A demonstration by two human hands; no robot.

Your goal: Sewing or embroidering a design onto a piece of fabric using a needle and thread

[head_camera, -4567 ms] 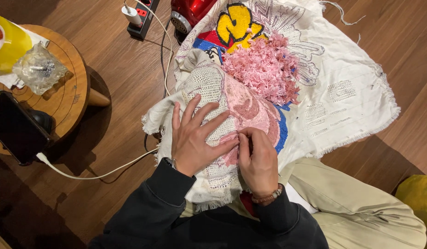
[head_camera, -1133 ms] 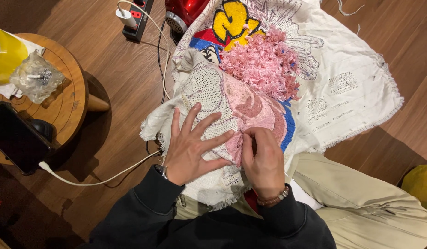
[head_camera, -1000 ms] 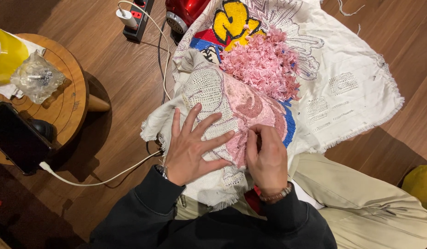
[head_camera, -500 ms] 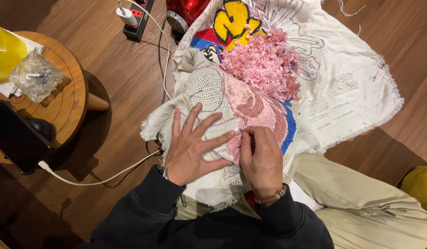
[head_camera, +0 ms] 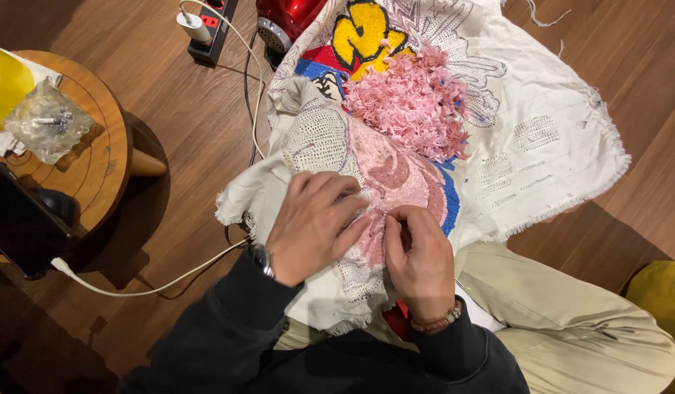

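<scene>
Hands [head_camera: 366, 233] pinch pink canvas [head_camera: 396, 175]; plastic bag [head_camera: 44, 125] holds metal bits.

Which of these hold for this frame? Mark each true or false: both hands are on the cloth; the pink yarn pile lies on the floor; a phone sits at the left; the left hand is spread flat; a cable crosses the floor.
1. Both hands are on the cloth. True: left hand and right hand rest on it.
2. The pink yarn pile lies on the floor. False: it lies on the cloth.
3. A phone sits at the left. True.
4. The left hand is spread flat. False: its fingers are curled.
5. A white cable crosses the floor. True.
</scene>
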